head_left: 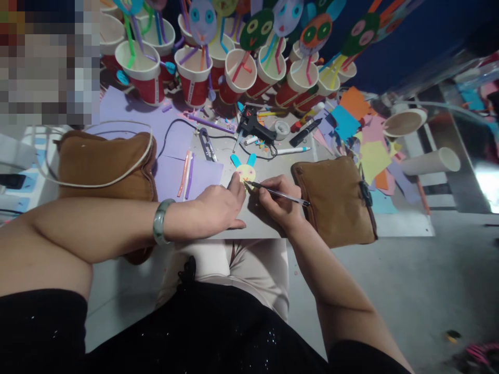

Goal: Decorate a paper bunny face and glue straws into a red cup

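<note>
1. My left forearm [120, 226] extends across from the left, elbow bent.
2. My left hand [217, 208] is palm down, fingers extended, thumb spread.
3. My right forearm [331, 265] angles forward and inward.
4. My right hand [284, 205] is curled, thumb and forefinger pinched, near my left fingers.

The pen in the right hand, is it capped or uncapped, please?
Uncapped: the pen ends in a bare, narrow dark point at the yellow paper face.
</note>
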### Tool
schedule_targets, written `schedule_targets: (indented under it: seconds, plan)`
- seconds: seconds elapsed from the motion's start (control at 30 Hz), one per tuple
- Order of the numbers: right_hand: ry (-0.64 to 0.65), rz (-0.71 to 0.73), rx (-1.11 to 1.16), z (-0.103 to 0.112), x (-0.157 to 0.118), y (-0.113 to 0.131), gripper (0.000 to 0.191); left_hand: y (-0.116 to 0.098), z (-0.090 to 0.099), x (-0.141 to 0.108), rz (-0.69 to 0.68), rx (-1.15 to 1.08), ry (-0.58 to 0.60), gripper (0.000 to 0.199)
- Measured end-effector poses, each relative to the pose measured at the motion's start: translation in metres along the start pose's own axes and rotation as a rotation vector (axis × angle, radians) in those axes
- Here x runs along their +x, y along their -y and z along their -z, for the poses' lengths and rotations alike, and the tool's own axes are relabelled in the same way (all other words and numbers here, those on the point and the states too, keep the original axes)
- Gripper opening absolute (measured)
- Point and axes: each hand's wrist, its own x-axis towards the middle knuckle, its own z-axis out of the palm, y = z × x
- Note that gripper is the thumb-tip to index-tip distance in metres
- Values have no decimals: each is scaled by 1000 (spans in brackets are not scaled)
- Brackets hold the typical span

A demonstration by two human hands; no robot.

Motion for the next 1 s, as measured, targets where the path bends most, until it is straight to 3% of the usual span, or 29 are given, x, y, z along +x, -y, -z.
schedule_targets:
  seconds: [0.2,0.53,1.0]
  plan:
    - [1,47,14,0,2,1,6,0,0,0,1,-2,-4,101]
    - [43,-33,37,0,1,2,7,0,2,-1,-17,-2,-8,99]
    - [32,-26,-10,0,-1,3,11,1,0,-2,-26,-12,-11,99]
